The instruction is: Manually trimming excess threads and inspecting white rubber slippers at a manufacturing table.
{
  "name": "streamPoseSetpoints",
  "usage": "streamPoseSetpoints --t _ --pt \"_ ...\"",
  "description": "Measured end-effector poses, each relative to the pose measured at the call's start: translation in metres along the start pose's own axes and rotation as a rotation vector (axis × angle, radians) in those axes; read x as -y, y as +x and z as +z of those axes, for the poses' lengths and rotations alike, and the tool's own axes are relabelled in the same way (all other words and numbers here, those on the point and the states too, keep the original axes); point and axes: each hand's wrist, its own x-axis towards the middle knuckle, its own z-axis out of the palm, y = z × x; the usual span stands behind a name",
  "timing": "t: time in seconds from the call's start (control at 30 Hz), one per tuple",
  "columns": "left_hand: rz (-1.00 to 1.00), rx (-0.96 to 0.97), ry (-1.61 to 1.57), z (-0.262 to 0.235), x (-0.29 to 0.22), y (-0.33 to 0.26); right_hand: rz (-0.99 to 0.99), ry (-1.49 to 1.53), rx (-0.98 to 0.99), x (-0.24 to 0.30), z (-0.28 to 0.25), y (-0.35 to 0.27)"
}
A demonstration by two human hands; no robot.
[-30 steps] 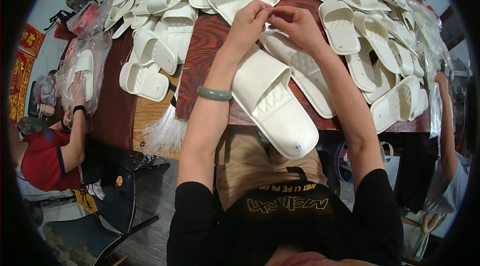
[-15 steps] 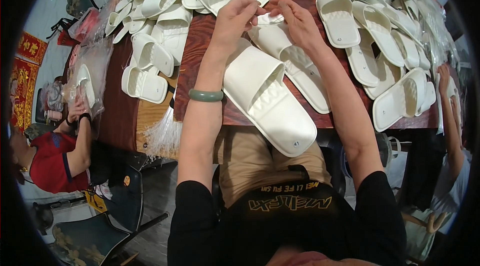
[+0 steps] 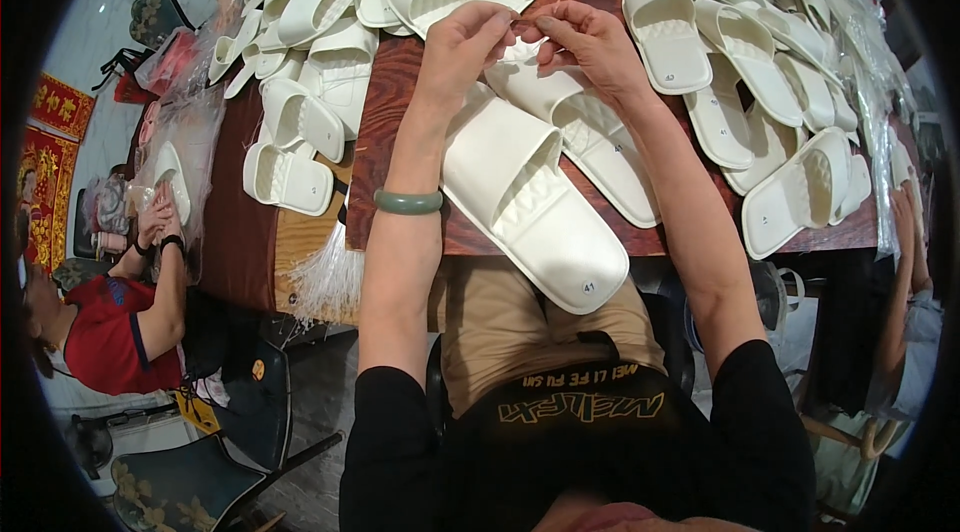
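Two white slippers lie in front of me. The nearer slipper [image 3: 570,242] sticks out over the table's front edge, its heel above my lap. The other slipper [image 3: 612,157] lies beside it to the right, its toe end under my hands. My left hand [image 3: 462,47], below a green bangle [image 3: 408,201], is closed in a pinch over the toe ends. Close against it, my right hand [image 3: 590,44] pinches too, thumb against forefinger. Whatever is between the fingertips is too small to make out.
White slippers are heaped at the back left [image 3: 310,17] and on the right [image 3: 740,42] of the red-brown table [image 3: 400,102]. A bundle of thin white strings [image 3: 328,277] hangs off its left edge. A person in red [image 3: 115,332] handles a bagged slipper; another person's arm [image 3: 905,242] is at right.
My right hand has turned a little and its fingers have curled. Both hands remain together over the toe ends. The person at far left has shifted slightly.
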Motion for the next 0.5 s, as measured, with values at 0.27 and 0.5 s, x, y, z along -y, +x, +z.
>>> streamPoseSetpoints --t 0.27,0.5 --pt "0.01 -0.035 0.053 0.002 0.0 0.0 -0.077 0.05 -0.09 -0.008 0.005 0.0" --pt "0.008 -0.065 0.068 -0.003 0.002 -0.001 -0.032 -0.094 -0.082 0.002 0.011 -0.004"
